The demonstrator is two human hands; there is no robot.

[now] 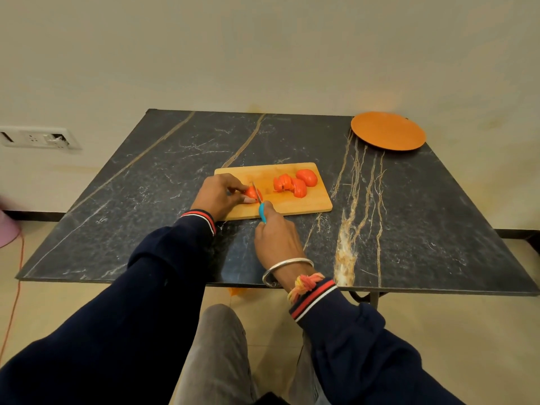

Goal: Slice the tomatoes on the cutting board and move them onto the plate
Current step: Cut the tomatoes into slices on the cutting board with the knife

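Nearest the camera, grey trousers (219, 346) are showing between 2 dark navy sleeves (117, 317) with red and white cuffs. A silver bangle (287, 268) and an orange thread band are sitting on the right wrist. The right hand (276, 238) is curling its fingers round the blue handle of a knife (262, 213), whose blade is pointing away and resting against a tomato piece (253, 194). The left hand (217, 197) is pinching that piece from the left, fingertips bent down onto it. All this is happening at the near left end of the wooden cutting board (309, 203), lying on the dark marble table (146, 200). A cluster of cut tomato pieces (292, 184) is lying further right on the board. The orange plate (388, 131) is sitting at the far right corner of the table, well apart from the board. A wall socket panel (38, 137) is showing at the far left.
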